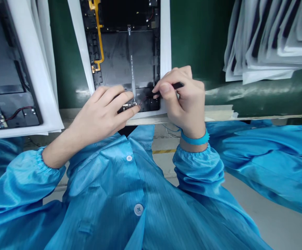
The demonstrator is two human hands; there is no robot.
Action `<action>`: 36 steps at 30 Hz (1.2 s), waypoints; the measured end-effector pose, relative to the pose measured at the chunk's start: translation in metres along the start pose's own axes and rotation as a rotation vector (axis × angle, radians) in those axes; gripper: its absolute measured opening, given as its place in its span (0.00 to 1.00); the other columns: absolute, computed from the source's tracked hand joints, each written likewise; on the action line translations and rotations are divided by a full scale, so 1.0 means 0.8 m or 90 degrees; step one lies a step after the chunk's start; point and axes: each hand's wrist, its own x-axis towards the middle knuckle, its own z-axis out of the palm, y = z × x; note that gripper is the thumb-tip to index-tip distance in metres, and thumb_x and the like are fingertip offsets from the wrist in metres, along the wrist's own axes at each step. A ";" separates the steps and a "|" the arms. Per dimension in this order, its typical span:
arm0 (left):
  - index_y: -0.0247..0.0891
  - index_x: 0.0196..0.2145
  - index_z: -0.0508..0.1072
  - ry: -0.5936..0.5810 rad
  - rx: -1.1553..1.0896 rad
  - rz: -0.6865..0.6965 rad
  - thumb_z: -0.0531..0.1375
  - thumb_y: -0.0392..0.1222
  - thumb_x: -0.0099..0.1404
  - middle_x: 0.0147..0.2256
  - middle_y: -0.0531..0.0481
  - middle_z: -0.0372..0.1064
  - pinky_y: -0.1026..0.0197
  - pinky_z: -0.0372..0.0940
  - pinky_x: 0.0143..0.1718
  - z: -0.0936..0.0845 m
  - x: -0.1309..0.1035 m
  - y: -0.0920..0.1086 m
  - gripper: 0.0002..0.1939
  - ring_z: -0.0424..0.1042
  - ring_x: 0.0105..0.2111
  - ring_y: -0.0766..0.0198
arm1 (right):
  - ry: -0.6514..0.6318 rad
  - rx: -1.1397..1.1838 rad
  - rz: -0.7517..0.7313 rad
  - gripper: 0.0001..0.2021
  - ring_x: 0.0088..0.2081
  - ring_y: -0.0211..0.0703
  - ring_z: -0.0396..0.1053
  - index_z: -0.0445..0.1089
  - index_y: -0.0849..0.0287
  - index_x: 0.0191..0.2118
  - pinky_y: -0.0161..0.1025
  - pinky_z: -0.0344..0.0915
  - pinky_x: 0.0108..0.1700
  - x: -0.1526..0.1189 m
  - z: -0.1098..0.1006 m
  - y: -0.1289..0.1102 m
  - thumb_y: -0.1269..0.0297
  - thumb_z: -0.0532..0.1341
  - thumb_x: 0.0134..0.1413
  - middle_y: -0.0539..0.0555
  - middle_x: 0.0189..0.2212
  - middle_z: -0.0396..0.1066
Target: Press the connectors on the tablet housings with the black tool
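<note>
In front of me an opened tablet [116, 59] lies with its black inside facing up, on a white sheet. A ribbon cable [132, 69] runs down its middle to a small circuit board [129, 105] at the near edge. My left hand [106, 111] rests over that near edge with fingers stretched out, partly covering the board. In my right hand [183, 97], a thin black tool [178, 85] is pinched between thumb and fingers at the tablet's near right corner. Its exact kind is unclear. Thin dark red wires [146, 98] show near its tip.
Another opened tablet [7, 69] lies on white sheets to the left. A row of overlapping white sleeves [265, 52] with dark edges lies at the far right of the green work surface [195, 41]. A blue-clothed person [270, 152] is at my right.
</note>
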 end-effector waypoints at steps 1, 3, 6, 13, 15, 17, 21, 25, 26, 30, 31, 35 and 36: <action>0.46 0.65 0.77 -0.001 0.020 0.004 0.58 0.38 0.84 0.64 0.41 0.77 0.41 0.75 0.60 0.000 0.001 0.001 0.16 0.77 0.65 0.43 | -0.007 -0.006 0.001 0.29 0.47 0.56 0.78 0.75 0.47 0.38 0.64 0.71 0.65 0.001 0.000 0.001 0.29 0.52 0.77 0.54 0.35 0.76; 0.45 0.64 0.77 0.002 0.055 0.014 0.58 0.39 0.85 0.63 0.41 0.78 0.42 0.75 0.59 -0.001 0.001 0.001 0.16 0.78 0.64 0.44 | -0.021 -0.031 -0.021 0.31 0.47 0.57 0.77 0.73 0.46 0.37 0.66 0.70 0.66 0.002 -0.001 0.000 0.27 0.51 0.75 0.55 0.36 0.76; 0.44 0.65 0.77 0.016 0.055 0.024 0.58 0.38 0.85 0.64 0.40 0.77 0.43 0.75 0.59 -0.002 0.001 0.001 0.16 0.78 0.64 0.44 | -0.035 -0.099 -0.078 0.32 0.43 0.56 0.75 0.69 0.47 0.34 0.68 0.68 0.66 0.005 -0.005 -0.004 0.29 0.46 0.77 0.56 0.34 0.76; 0.44 0.66 0.77 0.000 0.007 0.013 0.59 0.36 0.84 0.65 0.38 0.76 0.40 0.73 0.60 -0.005 0.001 0.000 0.17 0.76 0.65 0.42 | -0.036 -0.063 -0.045 0.29 0.49 0.58 0.77 0.69 0.48 0.33 0.70 0.65 0.71 0.002 -0.011 -0.002 0.32 0.53 0.78 0.55 0.34 0.76; 0.45 0.65 0.78 -0.007 -0.006 -0.004 0.59 0.37 0.84 0.65 0.38 0.76 0.38 0.73 0.60 -0.005 0.002 0.000 0.17 0.76 0.66 0.41 | -0.023 -0.059 -0.045 0.29 0.49 0.58 0.77 0.69 0.48 0.33 0.70 0.66 0.71 -0.001 -0.011 0.001 0.32 0.53 0.78 0.55 0.34 0.76; 0.46 0.66 0.78 -0.020 -0.008 -0.011 0.59 0.37 0.84 0.65 0.38 0.76 0.36 0.73 0.61 -0.005 0.002 0.001 0.18 0.75 0.66 0.40 | 0.001 -0.057 -0.050 0.28 0.50 0.58 0.77 0.70 0.48 0.33 0.70 0.66 0.71 -0.003 -0.009 0.001 0.33 0.52 0.79 0.55 0.35 0.77; 0.47 0.66 0.78 -0.028 -0.028 -0.020 0.59 0.36 0.83 0.65 0.39 0.75 0.33 0.72 0.63 -0.004 0.003 0.000 0.19 0.73 0.67 0.39 | 0.059 -0.026 -0.039 0.28 0.50 0.58 0.78 0.71 0.48 0.36 0.68 0.67 0.70 -0.006 0.001 -0.006 0.35 0.49 0.81 0.56 0.35 0.77; 0.47 0.64 0.79 -0.014 0.015 -0.014 0.58 0.38 0.85 0.62 0.40 0.77 0.39 0.74 0.60 -0.004 0.005 0.001 0.17 0.76 0.64 0.43 | 0.003 0.003 -0.005 0.28 0.49 0.56 0.78 0.72 0.47 0.38 0.65 0.71 0.69 0.004 0.008 -0.011 0.33 0.49 0.80 0.54 0.35 0.78; 0.47 0.63 0.79 -0.008 0.027 -0.012 0.58 0.39 0.85 0.62 0.40 0.78 0.40 0.74 0.59 -0.004 0.005 0.002 0.16 0.76 0.64 0.44 | -0.016 0.008 -0.002 0.28 0.47 0.55 0.78 0.72 0.47 0.38 0.63 0.72 0.68 0.007 0.009 -0.012 0.32 0.50 0.79 0.54 0.34 0.77; 0.46 0.63 0.79 -0.005 0.034 -0.004 0.58 0.39 0.85 0.62 0.40 0.78 0.40 0.74 0.58 -0.004 0.005 0.002 0.16 0.76 0.63 0.44 | -0.072 0.021 -0.007 0.29 0.43 0.52 0.76 0.72 0.47 0.37 0.61 0.72 0.68 0.020 0.004 -0.014 0.31 0.50 0.79 0.52 0.31 0.75; 0.46 0.64 0.79 -0.011 0.026 -0.003 0.58 0.38 0.85 0.63 0.39 0.77 0.39 0.73 0.58 -0.004 0.005 0.002 0.16 0.76 0.64 0.43 | -0.077 0.021 -0.012 0.29 0.42 0.52 0.75 0.72 0.47 0.36 0.61 0.72 0.67 0.022 0.003 -0.015 0.31 0.51 0.79 0.52 0.31 0.75; 0.46 0.65 0.78 -0.022 0.007 -0.007 0.57 0.38 0.85 0.64 0.39 0.76 0.37 0.73 0.58 -0.005 0.004 0.001 0.17 0.75 0.65 0.40 | -0.079 -0.007 -0.040 0.30 0.40 0.52 0.72 0.71 0.47 0.34 0.60 0.70 0.63 0.025 -0.003 -0.016 0.31 0.50 0.79 0.52 0.28 0.72; 0.46 0.66 0.78 -0.022 0.008 -0.007 0.57 0.37 0.85 0.64 0.39 0.76 0.37 0.73 0.58 -0.005 0.004 0.001 0.18 0.75 0.65 0.40 | -0.082 -0.018 -0.043 0.30 0.39 0.52 0.71 0.70 0.47 0.34 0.60 0.70 0.62 0.026 -0.004 -0.015 0.31 0.49 0.79 0.52 0.27 0.72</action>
